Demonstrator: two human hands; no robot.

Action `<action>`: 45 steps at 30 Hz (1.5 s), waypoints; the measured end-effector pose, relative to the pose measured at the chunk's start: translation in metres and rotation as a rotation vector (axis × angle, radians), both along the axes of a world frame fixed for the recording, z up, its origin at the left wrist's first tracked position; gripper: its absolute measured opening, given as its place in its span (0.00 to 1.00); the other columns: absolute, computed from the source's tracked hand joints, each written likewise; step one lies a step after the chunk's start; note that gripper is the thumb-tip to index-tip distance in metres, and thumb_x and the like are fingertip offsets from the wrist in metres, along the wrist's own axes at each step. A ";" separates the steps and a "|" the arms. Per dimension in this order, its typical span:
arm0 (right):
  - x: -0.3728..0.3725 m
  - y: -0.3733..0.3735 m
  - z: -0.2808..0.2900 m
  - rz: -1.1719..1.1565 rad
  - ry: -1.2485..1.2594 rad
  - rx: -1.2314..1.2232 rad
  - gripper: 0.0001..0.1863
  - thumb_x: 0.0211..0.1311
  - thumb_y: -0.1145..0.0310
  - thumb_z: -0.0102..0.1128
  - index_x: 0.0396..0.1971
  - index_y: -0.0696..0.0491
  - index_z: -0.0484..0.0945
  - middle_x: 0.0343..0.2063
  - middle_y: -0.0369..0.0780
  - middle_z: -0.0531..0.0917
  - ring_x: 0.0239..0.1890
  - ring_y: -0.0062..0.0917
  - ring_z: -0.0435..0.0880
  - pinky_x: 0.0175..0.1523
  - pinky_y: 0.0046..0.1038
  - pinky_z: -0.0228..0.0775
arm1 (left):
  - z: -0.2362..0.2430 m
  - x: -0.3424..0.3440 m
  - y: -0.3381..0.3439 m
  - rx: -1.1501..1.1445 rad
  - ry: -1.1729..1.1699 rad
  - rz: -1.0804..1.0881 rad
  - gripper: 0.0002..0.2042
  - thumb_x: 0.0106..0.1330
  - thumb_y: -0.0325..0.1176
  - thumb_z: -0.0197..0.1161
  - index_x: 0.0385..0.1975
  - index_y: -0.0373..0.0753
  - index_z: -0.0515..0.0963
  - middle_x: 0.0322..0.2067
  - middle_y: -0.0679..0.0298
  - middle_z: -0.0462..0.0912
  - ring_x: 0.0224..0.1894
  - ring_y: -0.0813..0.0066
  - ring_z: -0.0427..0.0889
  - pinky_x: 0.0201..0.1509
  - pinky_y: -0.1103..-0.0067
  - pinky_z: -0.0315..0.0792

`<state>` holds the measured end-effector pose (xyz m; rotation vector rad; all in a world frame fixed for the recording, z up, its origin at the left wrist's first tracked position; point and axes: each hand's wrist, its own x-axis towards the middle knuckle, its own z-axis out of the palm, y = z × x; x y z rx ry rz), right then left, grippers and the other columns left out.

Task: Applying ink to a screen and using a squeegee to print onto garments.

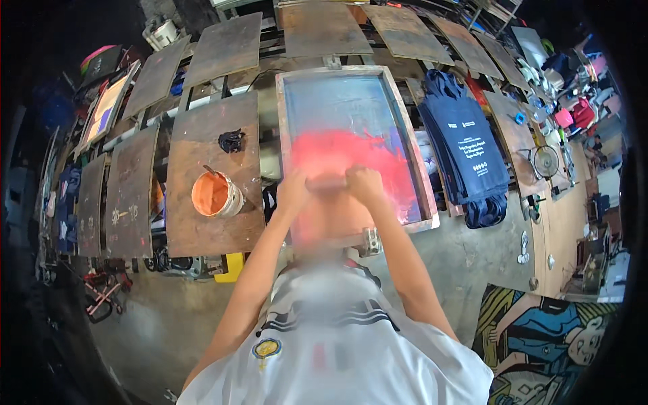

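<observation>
In front of me lies a wooden-framed printing screen [417,148], its mesh bluish at the far end. Wet pinkish-red ink [337,145] spreads over the middle and near part of the mesh. My left hand [295,192] and my right hand [364,183] are both closed on a squeegee [327,182], one toward each end of it. The squeegee sits over the inked area, and its lower edge is blurred. A metal clamp [370,241] is at the near right corner of the frame.
On the board to the left stands a tub [233,201] of orange ink with a stick in it, and a black crumpled thing [231,141] lies beyond. Right of the screen, printed navy tote bags [466,145] are stacked. Several flat boards [223,50] ring the far side; a fan [544,162] stands right.
</observation>
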<state>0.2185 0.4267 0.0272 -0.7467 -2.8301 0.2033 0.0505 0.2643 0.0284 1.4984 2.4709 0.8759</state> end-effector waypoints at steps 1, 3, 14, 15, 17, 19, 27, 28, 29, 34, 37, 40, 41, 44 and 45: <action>0.011 -0.013 -0.005 0.039 -0.012 0.026 0.07 0.49 0.63 0.62 0.29 0.48 0.81 0.31 0.41 0.83 0.33 0.35 0.86 0.35 0.40 0.78 | -0.006 0.009 -0.016 0.016 -0.010 0.005 0.09 0.56 0.27 0.59 0.37 0.39 0.76 0.38 0.53 0.80 0.39 0.46 0.81 0.39 0.58 0.75; 0.034 -0.048 -0.009 0.035 -0.106 0.116 0.06 0.49 0.64 0.62 0.27 0.48 0.81 0.29 0.40 0.82 0.31 0.34 0.85 0.33 0.39 0.77 | -0.012 0.033 -0.054 -0.049 -0.073 0.042 0.16 0.47 0.35 0.74 0.30 0.38 0.74 0.34 0.55 0.78 0.37 0.48 0.80 0.37 0.60 0.74; 0.042 -0.057 0.066 0.154 -0.310 -0.209 0.08 0.51 0.63 0.64 0.27 0.51 0.83 0.31 0.42 0.85 0.35 0.37 0.86 0.38 0.40 0.78 | 0.031 0.046 -0.073 -0.148 -0.167 0.039 0.16 0.47 0.34 0.75 0.30 0.37 0.76 0.34 0.53 0.79 0.39 0.49 0.80 0.40 0.63 0.74; 0.033 -0.038 0.047 0.177 -0.256 -0.187 0.09 0.50 0.62 0.65 0.28 0.50 0.84 0.32 0.42 0.85 0.36 0.37 0.87 0.39 0.41 0.78 | 0.030 0.032 -0.059 -0.170 -0.169 0.007 0.16 0.47 0.35 0.75 0.31 0.37 0.76 0.34 0.53 0.79 0.40 0.49 0.80 0.41 0.63 0.74; 0.005 -0.004 0.028 0.155 -0.175 -0.142 0.11 0.49 0.59 0.66 0.29 0.50 0.85 0.32 0.43 0.86 0.37 0.39 0.87 0.41 0.42 0.79 | 0.033 0.011 -0.028 -0.146 -0.044 0.039 0.17 0.47 0.36 0.76 0.32 0.37 0.76 0.35 0.53 0.80 0.40 0.49 0.80 0.41 0.63 0.74; -0.027 0.026 0.025 0.129 -0.138 -0.110 0.12 0.48 0.58 0.65 0.28 0.50 0.85 0.32 0.43 0.86 0.37 0.41 0.87 0.42 0.43 0.79 | 0.034 -0.008 0.002 -0.016 0.002 0.116 0.08 0.59 0.25 0.52 0.36 0.40 0.77 0.39 0.54 0.82 0.43 0.47 0.80 0.42 0.57 0.73; -0.069 0.057 0.015 -0.004 -0.119 -0.063 0.13 0.49 0.54 0.70 0.28 0.48 0.85 0.33 0.41 0.86 0.37 0.38 0.87 0.41 0.44 0.80 | 0.018 -0.044 0.049 -0.017 -0.125 0.219 0.18 0.46 0.39 0.78 0.31 0.40 0.76 0.36 0.54 0.81 0.44 0.47 0.79 0.43 0.62 0.73; -0.070 0.056 0.013 -0.001 -0.132 -0.074 0.13 0.49 0.54 0.70 0.28 0.48 0.85 0.33 0.41 0.86 0.37 0.38 0.87 0.41 0.44 0.80 | 0.013 -0.049 0.045 0.012 -0.134 0.175 0.18 0.46 0.39 0.78 0.30 0.40 0.75 0.36 0.53 0.81 0.44 0.48 0.80 0.43 0.62 0.73; -0.071 0.055 0.012 -0.009 -0.119 -0.061 0.13 0.50 0.54 0.69 0.28 0.48 0.85 0.33 0.41 0.86 0.37 0.39 0.87 0.40 0.43 0.80 | 0.011 -0.050 0.045 0.043 -0.146 0.128 0.19 0.46 0.39 0.78 0.30 0.39 0.75 0.36 0.53 0.81 0.44 0.49 0.80 0.44 0.61 0.73; -0.070 0.053 0.014 -0.004 -0.095 -0.086 0.11 0.52 0.57 0.66 0.28 0.48 0.84 0.34 0.41 0.85 0.35 0.40 0.87 0.39 0.43 0.80 | -0.003 -0.050 0.049 0.079 -0.005 0.126 0.17 0.42 0.35 0.81 0.32 0.40 0.84 0.34 0.54 0.80 0.39 0.51 0.81 0.42 0.65 0.75; -0.052 0.034 0.008 -0.095 -0.142 -0.145 0.09 0.54 0.60 0.62 0.27 0.49 0.84 0.33 0.41 0.85 0.34 0.40 0.87 0.39 0.43 0.80 | 0.011 -0.035 0.038 0.016 -0.070 0.113 0.16 0.44 0.36 0.79 0.32 0.40 0.85 0.35 0.53 0.80 0.39 0.51 0.81 0.42 0.64 0.75; -0.028 0.006 0.000 -0.011 -0.020 -0.133 0.08 0.52 0.63 0.62 0.26 0.50 0.83 0.31 0.42 0.84 0.32 0.40 0.86 0.39 0.42 0.79 | 0.013 -0.017 0.007 -0.074 -0.112 0.115 0.14 0.45 0.36 0.78 0.31 0.41 0.85 0.34 0.53 0.79 0.38 0.51 0.81 0.43 0.64 0.75; -0.016 -0.005 -0.005 0.019 0.018 -0.131 0.07 0.51 0.63 0.62 0.25 0.50 0.83 0.30 0.42 0.84 0.31 0.40 0.86 0.38 0.42 0.79 | 0.014 -0.007 -0.004 -0.109 -0.112 0.136 0.14 0.45 0.35 0.78 0.31 0.41 0.85 0.34 0.54 0.79 0.38 0.51 0.81 0.43 0.64 0.75; 0.020 -0.042 -0.001 0.100 0.010 -0.103 0.04 0.49 0.69 0.61 0.24 0.52 0.82 0.29 0.43 0.83 0.33 0.35 0.87 0.36 0.37 0.80 | 0.018 0.032 -0.044 -0.089 -0.158 0.124 0.14 0.45 0.34 0.78 0.31 0.40 0.85 0.33 0.54 0.78 0.38 0.51 0.81 0.42 0.65 0.75; 0.032 -0.054 0.003 0.102 0.013 -0.103 0.04 0.49 0.69 0.61 0.24 0.52 0.82 0.29 0.43 0.83 0.33 0.35 0.87 0.36 0.37 0.80 | 0.017 0.044 -0.057 -0.064 -0.165 0.129 0.14 0.44 0.34 0.77 0.31 0.40 0.85 0.32 0.54 0.78 0.37 0.51 0.81 0.41 0.65 0.75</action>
